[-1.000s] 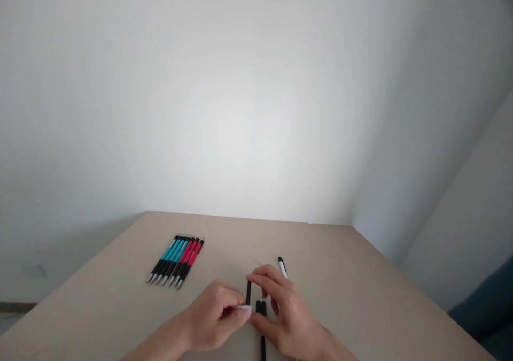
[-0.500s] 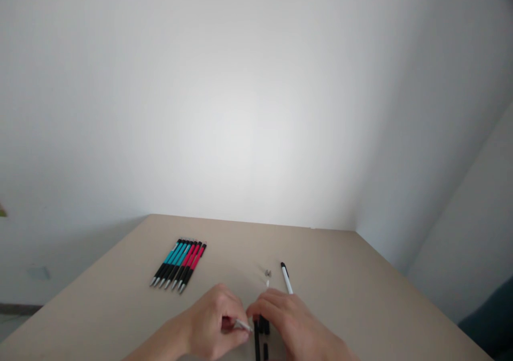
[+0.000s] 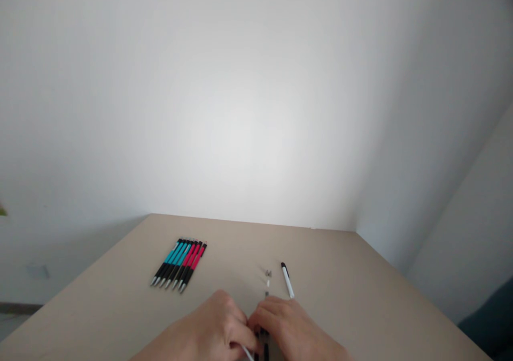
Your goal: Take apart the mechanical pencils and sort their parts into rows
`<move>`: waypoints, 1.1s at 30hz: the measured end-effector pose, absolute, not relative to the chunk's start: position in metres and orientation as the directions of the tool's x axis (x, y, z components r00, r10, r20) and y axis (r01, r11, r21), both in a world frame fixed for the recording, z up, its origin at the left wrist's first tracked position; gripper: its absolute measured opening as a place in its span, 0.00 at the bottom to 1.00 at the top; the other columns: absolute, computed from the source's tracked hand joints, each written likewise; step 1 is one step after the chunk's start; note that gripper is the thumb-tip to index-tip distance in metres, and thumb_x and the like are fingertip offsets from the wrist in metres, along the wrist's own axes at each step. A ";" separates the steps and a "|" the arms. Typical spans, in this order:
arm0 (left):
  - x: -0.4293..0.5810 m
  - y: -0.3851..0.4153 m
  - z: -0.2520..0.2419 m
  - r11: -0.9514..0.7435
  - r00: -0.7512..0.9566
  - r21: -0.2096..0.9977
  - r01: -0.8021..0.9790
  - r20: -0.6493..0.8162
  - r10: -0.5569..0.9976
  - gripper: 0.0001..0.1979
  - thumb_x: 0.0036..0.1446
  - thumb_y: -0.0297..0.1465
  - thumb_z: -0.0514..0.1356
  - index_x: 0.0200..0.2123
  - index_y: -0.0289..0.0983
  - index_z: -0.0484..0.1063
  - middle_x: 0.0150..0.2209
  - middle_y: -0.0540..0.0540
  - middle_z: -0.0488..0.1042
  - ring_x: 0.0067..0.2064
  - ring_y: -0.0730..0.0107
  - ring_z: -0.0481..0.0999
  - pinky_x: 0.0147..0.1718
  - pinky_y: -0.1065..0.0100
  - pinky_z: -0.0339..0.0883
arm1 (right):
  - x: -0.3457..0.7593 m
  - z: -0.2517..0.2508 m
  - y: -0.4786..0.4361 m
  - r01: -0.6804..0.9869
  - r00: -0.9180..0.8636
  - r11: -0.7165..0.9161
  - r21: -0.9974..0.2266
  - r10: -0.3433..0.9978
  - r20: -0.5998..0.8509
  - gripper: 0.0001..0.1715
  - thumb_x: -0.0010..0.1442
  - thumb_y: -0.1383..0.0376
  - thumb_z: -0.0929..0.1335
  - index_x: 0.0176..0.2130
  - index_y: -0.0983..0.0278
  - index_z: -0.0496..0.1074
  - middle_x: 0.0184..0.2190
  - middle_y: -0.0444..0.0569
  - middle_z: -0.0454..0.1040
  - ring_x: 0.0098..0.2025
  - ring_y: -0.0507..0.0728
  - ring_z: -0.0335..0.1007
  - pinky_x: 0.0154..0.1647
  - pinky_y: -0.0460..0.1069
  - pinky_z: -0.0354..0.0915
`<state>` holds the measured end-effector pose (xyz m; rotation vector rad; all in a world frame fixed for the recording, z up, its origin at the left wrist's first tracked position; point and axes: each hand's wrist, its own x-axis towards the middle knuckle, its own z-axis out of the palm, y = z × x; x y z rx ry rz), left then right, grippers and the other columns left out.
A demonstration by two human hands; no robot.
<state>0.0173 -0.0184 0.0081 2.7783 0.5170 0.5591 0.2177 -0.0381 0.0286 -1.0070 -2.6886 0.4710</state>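
Note:
My left hand (image 3: 218, 326) is closed, pinching a thin white rod (image 3: 247, 352) that slants down towards the bottom edge. Beside it, its fingertips almost meeting the left ones, my right hand (image 3: 292, 327) bends over dark pen parts. A short black piece (image 3: 266, 351) and other slim black tubes show below the right fingers; their upper ends are hidden. Past the right hand lie a small white piece (image 3: 268, 283) and some tiny shiny parts (image 3: 268, 273). To their right is a white pen barrel (image 3: 287, 282) with a black end.
On the left of the beige table (image 3: 236, 243) several blue and red pens (image 3: 178, 265) with black grips lie in a tight slanted row. A white wall (image 3: 252, 109) rises behind the table. Something dark teal (image 3: 489, 318) shows at the right edge.
My left hand has turned over and moved slightly right and down, so the white rod now points downward. My right hand has shifted a little down, uncovering a dark tip beyond its fingers.

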 end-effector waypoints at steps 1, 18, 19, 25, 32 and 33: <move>0.017 -0.018 0.005 -0.913 0.865 0.287 0.291 0.329 0.379 0.12 0.50 0.22 0.61 0.33 0.44 0.80 0.23 0.51 0.78 0.24 0.71 0.75 0.21 0.69 0.53 | 0.217 0.029 -0.038 0.598 -0.735 0.710 -0.372 0.671 0.097 0.08 0.54 0.61 0.69 0.36 0.61 0.71 0.34 0.44 0.75 0.35 0.54 0.69 0.33 0.46 0.55; 0.022 -0.019 0.002 -0.953 0.880 0.153 0.261 0.367 0.300 0.09 0.52 0.24 0.61 0.32 0.45 0.78 0.19 0.55 0.74 0.20 0.75 0.70 0.18 0.70 0.49 | 0.247 0.021 -0.035 0.718 -0.663 0.608 -0.339 0.746 -0.068 0.03 0.43 0.65 0.71 0.24 0.61 0.73 0.19 0.39 0.71 0.22 0.49 0.61 0.24 0.43 0.54; 0.022 -0.018 0.001 -0.949 0.869 0.154 0.273 0.383 0.312 0.07 0.52 0.25 0.62 0.31 0.43 0.77 0.19 0.55 0.75 0.20 0.75 0.70 0.18 0.70 0.50 | 0.247 0.020 -0.034 0.716 -0.672 0.612 -0.335 0.735 -0.094 0.03 0.43 0.65 0.71 0.24 0.61 0.73 0.19 0.39 0.71 0.21 0.48 0.61 0.24 0.42 0.53; 0.021 -0.015 -0.006 -0.939 0.841 0.217 0.265 0.424 0.335 0.03 0.47 0.28 0.67 0.25 0.39 0.76 0.21 0.54 0.77 0.21 0.75 0.73 0.20 0.72 0.56 | 0.246 0.015 -0.032 0.724 -0.665 0.616 -0.312 0.742 -0.078 0.05 0.44 0.62 0.71 0.25 0.61 0.73 0.19 0.38 0.73 0.19 0.47 0.61 0.23 0.42 0.53; 0.026 -0.016 -0.013 -0.947 0.851 0.205 0.246 0.422 0.312 0.02 0.47 0.27 0.66 0.25 0.39 0.77 0.20 0.54 0.76 0.20 0.75 0.72 0.18 0.71 0.54 | 0.247 0.013 -0.032 0.739 -0.646 0.599 -0.308 0.760 -0.070 0.06 0.45 0.61 0.71 0.26 0.61 0.74 0.20 0.39 0.74 0.21 0.48 0.63 0.24 0.42 0.53; 0.026 -0.016 -0.014 -0.947 0.852 0.198 0.252 0.420 0.314 0.03 0.47 0.26 0.66 0.25 0.39 0.77 0.19 0.54 0.76 0.20 0.75 0.72 0.18 0.71 0.54 | 0.247 0.014 -0.032 0.740 -0.645 0.598 -0.308 0.761 -0.072 0.06 0.45 0.61 0.71 0.26 0.61 0.74 0.21 0.39 0.74 0.21 0.48 0.64 0.24 0.42 0.53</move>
